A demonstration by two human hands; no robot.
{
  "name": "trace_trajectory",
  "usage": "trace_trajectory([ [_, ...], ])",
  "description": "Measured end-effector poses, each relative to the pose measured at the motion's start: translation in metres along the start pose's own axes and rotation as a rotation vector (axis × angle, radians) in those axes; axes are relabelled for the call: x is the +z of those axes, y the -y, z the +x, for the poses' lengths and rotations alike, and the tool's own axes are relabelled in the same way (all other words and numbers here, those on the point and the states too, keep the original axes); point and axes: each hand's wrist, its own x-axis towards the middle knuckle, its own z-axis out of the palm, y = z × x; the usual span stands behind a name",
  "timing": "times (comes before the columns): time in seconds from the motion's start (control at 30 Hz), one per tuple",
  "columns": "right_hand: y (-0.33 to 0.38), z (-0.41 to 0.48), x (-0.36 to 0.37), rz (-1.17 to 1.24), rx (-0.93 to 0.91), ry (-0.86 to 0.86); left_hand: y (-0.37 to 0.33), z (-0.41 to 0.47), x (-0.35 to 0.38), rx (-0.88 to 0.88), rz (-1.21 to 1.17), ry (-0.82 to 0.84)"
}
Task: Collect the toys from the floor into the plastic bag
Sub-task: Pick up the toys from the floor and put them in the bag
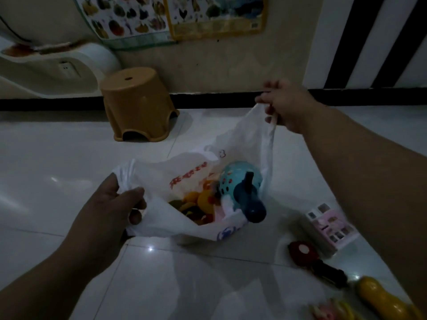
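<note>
A white plastic bag (166, 176) with red print lies open on the tiled floor. My left hand (108, 213) grips its near handle. My right hand (284, 105) holds the far handle up, stretching the mouth wide. Inside lie a light blue and dark blue toy (245, 190) and several yellow and orange toys (198, 204). On the floor at the right lie a pink toy house (330, 227), a red and black toy (316, 262), a yellow toy (381, 299) and a small pink and yellow toy (332, 310).
A brown plastic stool (136, 102) stands on the white tiled floor (57, 169) behind the bag, near the wall. Posters (171, 15) hang on the wall above a black skirting. A white curved piece of furniture (46, 72) fills the far left.
</note>
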Motion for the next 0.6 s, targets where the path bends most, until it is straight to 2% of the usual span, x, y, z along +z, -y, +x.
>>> trace_trajectory([
  [0.03, 0.002, -0.002, -0.006, -0.006, -0.023, 0.031, -0.005, 0.0, 0.008, -0.004, -0.002, 0.014],
  [0.13, -0.013, -0.007, -0.028, -0.331, -0.075, 0.046, -0.016, -0.003, 0.035, -0.037, 0.042, 0.069],
  [0.2, -0.036, -0.009, -0.041, -0.455, -0.061, 0.017, -0.018, -0.007, 0.053, -0.037, 0.08, 0.109],
  [0.43, -0.072, -0.044, -0.064, -0.35, 0.0, -0.073, -0.023, -0.017, 0.089, -0.086, 0.016, 0.144],
  [0.53, -0.091, -0.093, -0.054, -0.28, -0.011, -0.268, -0.027, -0.017, 0.089, -0.101, -0.027, 0.129],
  [0.6, -0.118, -0.128, -0.045, -0.183, 0.043, -0.321, -0.027, -0.015, 0.087, -0.088, -0.013, 0.119],
])
